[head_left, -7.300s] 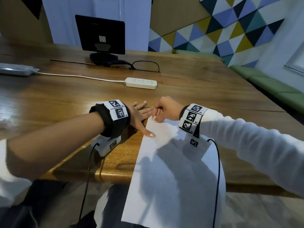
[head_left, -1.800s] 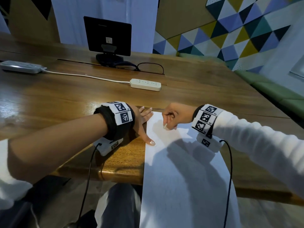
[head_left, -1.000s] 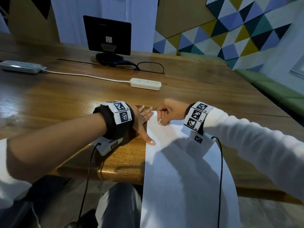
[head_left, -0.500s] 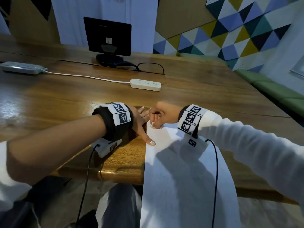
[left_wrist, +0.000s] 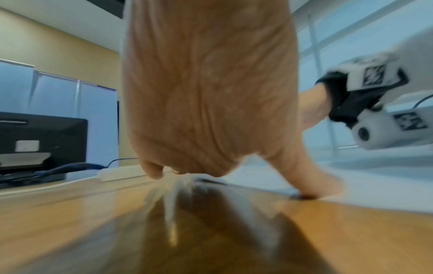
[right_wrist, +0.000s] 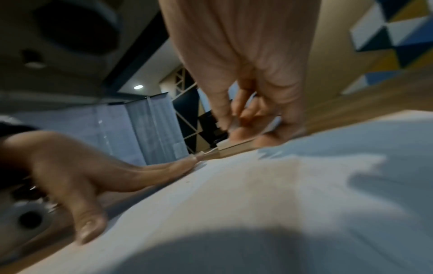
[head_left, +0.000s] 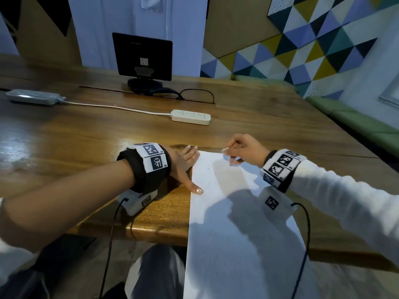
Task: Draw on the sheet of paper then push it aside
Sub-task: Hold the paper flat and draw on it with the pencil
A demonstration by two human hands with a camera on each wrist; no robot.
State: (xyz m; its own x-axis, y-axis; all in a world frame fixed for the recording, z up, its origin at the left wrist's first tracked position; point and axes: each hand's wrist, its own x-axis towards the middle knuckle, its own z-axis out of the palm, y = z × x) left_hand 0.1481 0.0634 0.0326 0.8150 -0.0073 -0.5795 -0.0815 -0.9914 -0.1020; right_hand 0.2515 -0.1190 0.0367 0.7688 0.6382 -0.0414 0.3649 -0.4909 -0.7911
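We see a white sheet of paper (head_left: 233,212) lying on a wooden table (head_left: 86,137), its far edge on the tabletop and its near part hanging past the table's near edge. The left hand (head_left: 183,162) lies flat on the wood just left of the sheet, fingers straight and relaxed, gripping nothing; its thumb (head_left: 197,189) points toward us and its tip touches the paper's left edge. In the right wrist view the same left hand (right_wrist: 77,178) appears with fingertips reaching the sheet's far left corner.

The right hand (head_left: 244,149) is raised over the sheet's far edge, right of the left hand and apart from it. Its fingers are curled, and thumb and forefinger pinch a small white drawing tool (head_left: 225,150), of which only a short pale end shows; we cannot tell its kind. In the right wrist view the curled fingers (right_wrist: 243,115) are blurred. A tiny dark mark (head_left: 208,168) shows on the paper near its far left part; otherwise the sheet looks blank.

Both wrists carry bands with black-and-white markers. Far on the table we see a white power strip (head_left: 191,117) with its cord, a second strip (head_left: 32,97) at far left, a dark monitor (head_left: 142,57) seen from behind, and a black cable loop (head_left: 197,94) beside its base.
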